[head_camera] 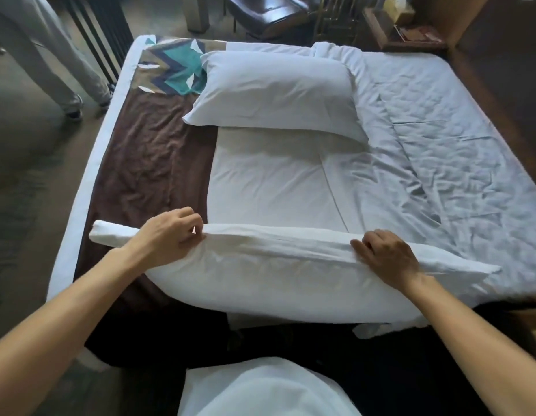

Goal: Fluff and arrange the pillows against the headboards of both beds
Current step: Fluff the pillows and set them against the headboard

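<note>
A white pillow [275, 277] lies across the near edge of the bed, its long top seam facing away from me. My left hand [170, 232] grips that seam near the pillow's left end with fingers curled into the cloth. My right hand [386, 253] pinches the same seam toward the right end. A second white pillow [275, 88] rests farther up the bed, partly over a brown and teal patterned runner [173, 70]. A third white pillow [260, 388] shows at the bottom of the view, close to my body.
The bed [455, 151] carries a wrinkled white duvet on the right and a brown runner [146, 163] on the left. Another person's legs [65, 70] stand left of the bed by dark railings. A dark chair [269, 16] and wooden nightstand [404, 28] sit beyond it.
</note>
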Demonstrator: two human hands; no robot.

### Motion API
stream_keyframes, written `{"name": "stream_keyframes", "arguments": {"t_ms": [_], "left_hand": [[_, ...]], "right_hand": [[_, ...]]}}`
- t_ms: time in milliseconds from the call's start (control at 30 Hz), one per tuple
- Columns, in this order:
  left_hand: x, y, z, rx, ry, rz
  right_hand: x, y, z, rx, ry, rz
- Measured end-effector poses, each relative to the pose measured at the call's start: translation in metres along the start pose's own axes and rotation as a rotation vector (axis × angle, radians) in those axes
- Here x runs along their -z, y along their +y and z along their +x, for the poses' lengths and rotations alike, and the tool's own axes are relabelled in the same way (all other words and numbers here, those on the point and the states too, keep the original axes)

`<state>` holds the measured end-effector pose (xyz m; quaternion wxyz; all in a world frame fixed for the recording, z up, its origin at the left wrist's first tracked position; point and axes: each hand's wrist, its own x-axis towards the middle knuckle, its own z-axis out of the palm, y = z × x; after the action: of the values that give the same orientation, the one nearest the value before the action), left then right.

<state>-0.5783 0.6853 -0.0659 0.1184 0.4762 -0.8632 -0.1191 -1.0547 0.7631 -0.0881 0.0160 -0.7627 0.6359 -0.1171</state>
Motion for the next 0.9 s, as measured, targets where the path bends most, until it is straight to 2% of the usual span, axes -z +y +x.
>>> {"name": "stream_keyframes", "arguments": {"t_ms": [100, 200, 267, 333, 433, 567, 633, 733, 800, 833, 900], "left_hand": [[0.01, -0.002, 0.003, 0.002, -0.004, -0.033], [0.015, -0.002, 0.003, 0.045, -0.1, 0.053], [0.013, -0.002, 0.002, 0.065, -0.026, 0.101], [0.015, -0.005, 0.005, 0.162, 0.075, 0.137], [0.012, -0.013, 0.01, 0.318, 0.027, 0.215], [0.015, -0.034, 0.015, 0.43, -0.104, 0.291], [0.022, -0.047, 0.014, 0.406, -0.121, 0.371], [0.033, -0.052, 0.012, 0.336, 0.149, 0.516], [0.028, -0.03, 0.011, 0.273, 0.339, 0.44], [0.024, -0.013, 0.009, 0.192, 0.379, 0.368], [0.007, 0.009, -0.006, 0.012, 0.317, 0.31]], "right_hand": [[-0.004, 0.012, -0.008, 0.016, 0.096, -0.031], [0.003, 0.019, -0.002, 0.01, 0.142, -0.004], [0.006, 0.027, 0.006, -0.022, 0.105, 0.033], [0.009, 0.039, 0.011, -0.053, 0.045, 0.032], [0.014, 0.07, 0.003, -0.109, -0.102, -0.008], [0.03, 0.118, -0.014, -0.29, -0.181, -0.11], [0.041, 0.132, -0.018, -0.408, -0.211, -0.168], [0.042, 0.135, -0.02, -0.394, 0.066, -0.238], [0.037, 0.116, -0.02, -0.342, 0.252, -0.201], [0.032, 0.105, -0.021, -0.303, 0.266, -0.148], [0.022, 0.085, -0.025, -0.186, 0.18, -0.082]]}}
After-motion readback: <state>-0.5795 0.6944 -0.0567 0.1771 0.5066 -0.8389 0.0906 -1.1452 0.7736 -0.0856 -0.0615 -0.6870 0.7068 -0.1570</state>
